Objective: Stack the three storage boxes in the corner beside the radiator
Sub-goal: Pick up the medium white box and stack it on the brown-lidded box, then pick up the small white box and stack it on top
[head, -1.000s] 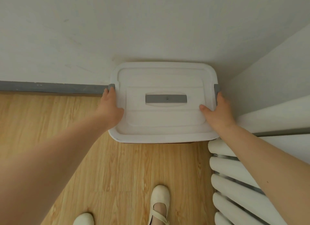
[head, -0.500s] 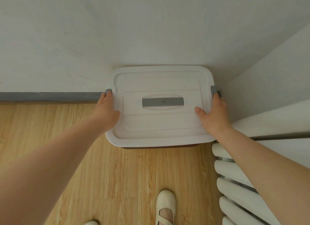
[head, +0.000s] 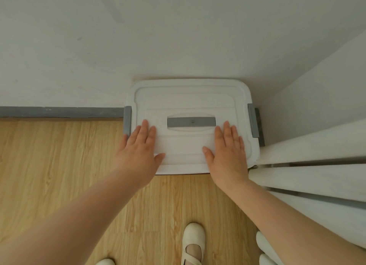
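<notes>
A white storage box [head: 190, 100] with a grey handle plate [head: 191, 122] and grey side clips stands in the corner, against the back wall and beside the radiator [head: 316, 177]. Only its lid shows from above; whatever is under it is hidden. My left hand [head: 138, 152] lies flat on the lid's left front part, fingers spread. My right hand [head: 227, 152] lies flat on the right front part. Neither hand grips anything.
White walls meet in the corner behind the box, with a grey skirting board [head: 59, 112] along the left. Wooden floor [head: 59, 165] stretches to the left and front. My white shoes [head: 193, 243] stand on the floor below the box.
Both hands let go of the box's side clips and moved onto the top of the lid, palms flat. The box sits a little closer to the corner.
</notes>
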